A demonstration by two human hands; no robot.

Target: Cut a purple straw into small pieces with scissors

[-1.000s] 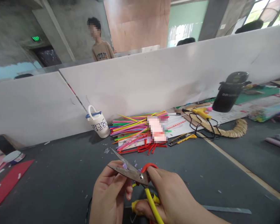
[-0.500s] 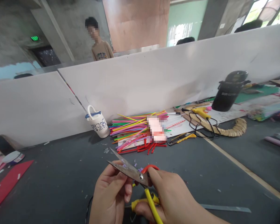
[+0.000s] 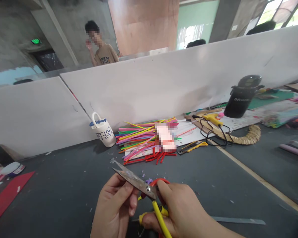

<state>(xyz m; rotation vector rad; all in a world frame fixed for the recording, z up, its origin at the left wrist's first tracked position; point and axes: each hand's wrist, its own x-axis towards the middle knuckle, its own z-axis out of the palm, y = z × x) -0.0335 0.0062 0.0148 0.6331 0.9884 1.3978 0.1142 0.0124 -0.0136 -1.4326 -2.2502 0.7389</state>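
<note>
In my right hand (image 3: 178,208) is a pair of scissors (image 3: 139,181) with worn metal blades, one handle wrapped in yellow and the other red. The blades point away to the left, nearly closed. My left hand (image 3: 115,205) pinches thumb to fingers right beside and under the lower blade; what the fingertips hold is hidden. Below the scissors, partly covered by my right hand, is a yellow and black object (image 3: 164,211) I cannot make out fully. Small purple scraps (image 3: 149,181) lie on the dark table (image 3: 64,185) behind the blades.
Colourful pipe cleaners (image 3: 139,135) lie beyond my hands, beside a white cup (image 3: 104,132). To the right are a utility knife (image 3: 192,147), a yellow glue gun (image 3: 212,119) with a cord, and a black bottle (image 3: 242,97). A white partition (image 3: 149,89) stands behind; a person (image 3: 104,53) is beyond it.
The scissor blades have come closer together. Both hands have shifted slightly left in the picture, along with the whole view. The person beyond the partition has raised a hand.
</note>
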